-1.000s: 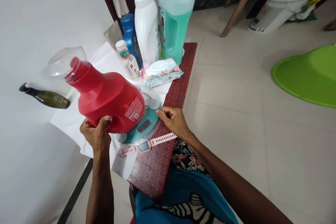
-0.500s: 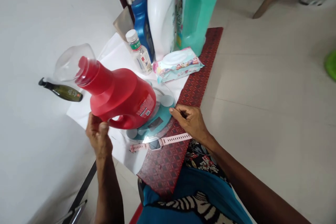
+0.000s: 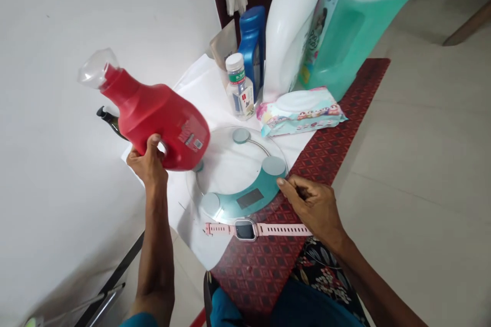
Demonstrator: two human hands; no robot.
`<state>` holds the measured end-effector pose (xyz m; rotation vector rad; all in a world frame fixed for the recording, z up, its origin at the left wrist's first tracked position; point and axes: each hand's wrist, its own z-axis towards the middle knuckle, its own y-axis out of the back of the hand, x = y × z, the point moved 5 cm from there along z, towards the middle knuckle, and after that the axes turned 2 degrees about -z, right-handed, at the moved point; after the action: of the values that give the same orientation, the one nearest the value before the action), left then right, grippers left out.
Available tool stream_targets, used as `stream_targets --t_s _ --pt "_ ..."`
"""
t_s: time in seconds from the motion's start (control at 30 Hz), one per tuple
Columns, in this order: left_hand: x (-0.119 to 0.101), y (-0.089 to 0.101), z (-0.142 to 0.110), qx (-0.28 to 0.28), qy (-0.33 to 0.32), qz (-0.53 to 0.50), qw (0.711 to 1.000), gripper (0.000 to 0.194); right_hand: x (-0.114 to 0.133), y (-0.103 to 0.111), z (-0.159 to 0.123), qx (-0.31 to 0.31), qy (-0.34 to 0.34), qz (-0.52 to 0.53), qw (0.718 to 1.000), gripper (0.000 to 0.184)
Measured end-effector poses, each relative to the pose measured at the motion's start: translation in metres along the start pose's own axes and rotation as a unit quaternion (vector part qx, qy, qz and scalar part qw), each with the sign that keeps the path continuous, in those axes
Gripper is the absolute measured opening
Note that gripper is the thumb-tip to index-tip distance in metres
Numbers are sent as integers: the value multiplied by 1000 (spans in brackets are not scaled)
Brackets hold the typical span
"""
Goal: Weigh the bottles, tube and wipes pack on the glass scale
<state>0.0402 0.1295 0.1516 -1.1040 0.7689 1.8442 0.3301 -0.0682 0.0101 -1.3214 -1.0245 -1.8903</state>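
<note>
My left hand (image 3: 148,161) is closed round the handle of a red plastic jug (image 3: 164,122), tilted, with a clear cap on its neck pointing up and left. The jug hangs over the left part of a round glass bathroom scale (image 3: 240,202), which has a teal band and a dark display. My right hand (image 3: 310,207) is closed at the scale's right rim, its thumb on the edge; its curled fingers are partly hidden. In front of the scale lies a pink-strapped smartwatch (image 3: 245,230), one strap end running under my right hand.
Behind the scale stand a small white-capped bottle (image 3: 241,94), a blue bottle (image 3: 252,46), a white bottle (image 3: 289,30) and a large container of green liquid (image 3: 345,36). A wipes packet (image 3: 301,112) lies before them. A dark pump bottle (image 3: 111,121) is partly behind the jug. The wall borders the left.
The red jug has come up off the scale and moved left in my left hand, uncovering the glass. My right hand stays at the scale's rim. The view has shifted.
</note>
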Motion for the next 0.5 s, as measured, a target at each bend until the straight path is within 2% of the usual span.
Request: stream_targets --t_s 0.1,0.27,0.37,0.5 --pt "20 -5 44 -42 -18 -9 999 47 0 0 1 4 10 1 1000 59" --pt "69 -15 108 -62 -33 33 997 47 1 0 2 -1 27 -9 1000 56" --pt "95 -22 139 -88 -42 48 994 44 0 0 2 -1 27 -6 1000 55" --pt "114 -38 168 -124 -68 62 988 31 -2 0 3 6 17 2 1000 55"
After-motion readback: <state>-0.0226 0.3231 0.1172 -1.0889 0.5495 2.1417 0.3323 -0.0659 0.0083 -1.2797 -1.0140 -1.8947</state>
